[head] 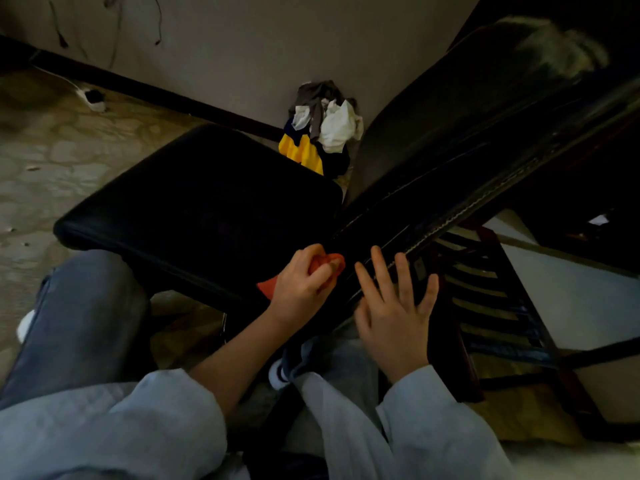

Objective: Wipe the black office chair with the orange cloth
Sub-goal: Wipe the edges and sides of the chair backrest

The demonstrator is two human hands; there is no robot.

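Nearest the camera, two pale grey-blue sleeves come up from the bottom edge, with a leg in blue jeans to the left of them. Just beyond the sleeves, the left hand has its fingers curled round the orange cloth, bunching it; one corner of the cloth pokes out below the hand and a fold shows at the knuckles. Hand and cloth sit on the black office chair, at the rear corner of the seat where it meets the backrest. Just to the right of that hand, and apart from it, the right hand lies flat with straight, spread fingers on the lower edge of the backrest, holding nothing. Right of this hand stands a dark wooden slatted chair. Beyond both hands the seat stretches away to the left and the backrest slants up to the right. Farther still, a pile of clothes in white, grey and yellow lies against the pale wall, on the mottled floor.
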